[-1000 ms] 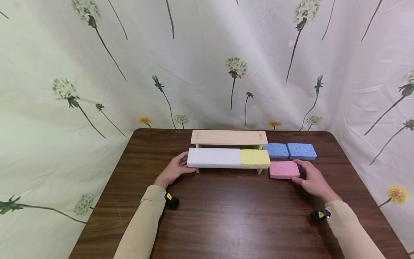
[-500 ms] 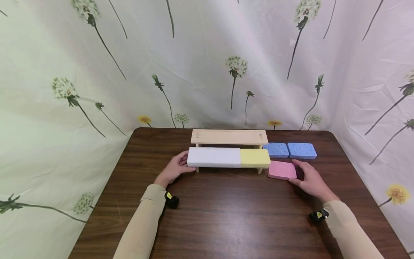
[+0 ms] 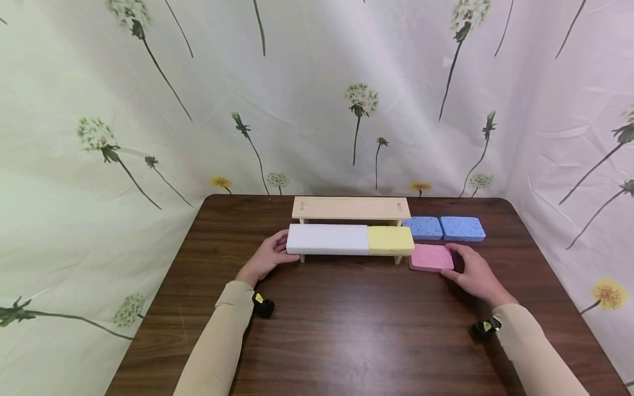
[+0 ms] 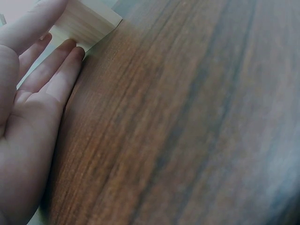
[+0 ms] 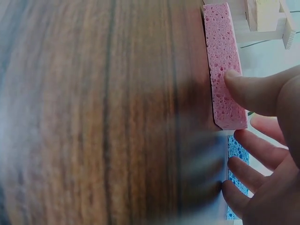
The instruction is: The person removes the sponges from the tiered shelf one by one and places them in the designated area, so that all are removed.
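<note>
My left hand (image 3: 268, 256) holds the left end of a two-step wooden stand (image 3: 351, 209), thumb at the front and fingers at the side. In the left wrist view its fingertips reach the pale wooden end (image 4: 93, 21). On the stand's lower step lie a long white block (image 3: 327, 240), possibly foam, and a yellow sponge (image 3: 391, 239) end to end. My right hand (image 3: 475, 275) pinches the right end of a pink sponge (image 3: 430, 257) lying on the table beside the stand. In the right wrist view the thumb presses the sponge's porous side (image 5: 222, 61); some fingertips are hidden behind it.
Two blue sponges (image 3: 422, 227) lie in a row behind the pink one, right of the stand. The upper wooden step stands bare near the table's back edge. A flower-patterned cloth (image 3: 317, 110) hangs behind the dark wooden table (image 3: 346, 330).
My right hand has slid the pink sponge slightly left, up to the stand's right end, and it now lies there. The left hand has stayed at the stand's left end.
</note>
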The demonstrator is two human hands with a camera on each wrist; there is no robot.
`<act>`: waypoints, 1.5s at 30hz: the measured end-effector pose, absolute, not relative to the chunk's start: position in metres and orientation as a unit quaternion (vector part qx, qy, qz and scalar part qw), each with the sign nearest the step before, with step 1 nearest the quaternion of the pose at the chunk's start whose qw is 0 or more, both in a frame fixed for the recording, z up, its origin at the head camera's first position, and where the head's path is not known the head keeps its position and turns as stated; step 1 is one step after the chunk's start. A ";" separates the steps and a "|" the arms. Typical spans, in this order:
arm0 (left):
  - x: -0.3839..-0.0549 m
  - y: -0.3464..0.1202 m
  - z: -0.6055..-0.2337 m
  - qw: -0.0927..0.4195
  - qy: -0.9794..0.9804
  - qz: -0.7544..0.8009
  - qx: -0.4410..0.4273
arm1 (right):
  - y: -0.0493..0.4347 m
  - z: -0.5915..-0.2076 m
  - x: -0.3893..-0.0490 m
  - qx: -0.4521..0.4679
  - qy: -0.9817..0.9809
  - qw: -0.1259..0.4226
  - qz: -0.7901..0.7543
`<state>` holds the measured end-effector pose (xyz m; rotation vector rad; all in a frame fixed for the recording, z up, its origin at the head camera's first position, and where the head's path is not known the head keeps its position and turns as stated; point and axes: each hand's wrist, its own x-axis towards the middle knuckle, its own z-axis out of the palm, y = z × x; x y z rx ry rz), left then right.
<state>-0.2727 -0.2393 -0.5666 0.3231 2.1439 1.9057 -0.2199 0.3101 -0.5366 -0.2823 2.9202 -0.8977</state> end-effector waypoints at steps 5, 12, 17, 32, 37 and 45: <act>-0.272 -0.240 -0.566 0.130 0.737 0.653 0.114 | 0.310 -0.537 -0.222 -0.090 0.952 0.032 -0.292; -0.272 -0.240 -0.566 0.130 0.737 0.654 0.114 | 0.307 -0.539 -0.226 -0.084 0.952 0.030 -0.291; -0.272 -0.240 -0.568 0.130 0.736 0.654 0.117 | 0.305 -0.539 -0.228 -0.082 0.953 0.033 -0.290; -0.275 -0.241 -0.570 0.130 0.737 0.652 0.118 | 0.305 -0.538 -0.233 -0.086 0.952 0.030 -0.291; -0.275 -0.241 -0.569 0.130 0.738 0.652 0.120 | 0.306 -0.537 -0.234 -0.089 0.952 0.029 -0.291; -0.274 -0.240 -0.568 0.131 0.733 0.656 0.119 | 0.307 -0.535 -0.231 -0.093 0.951 0.019 -0.293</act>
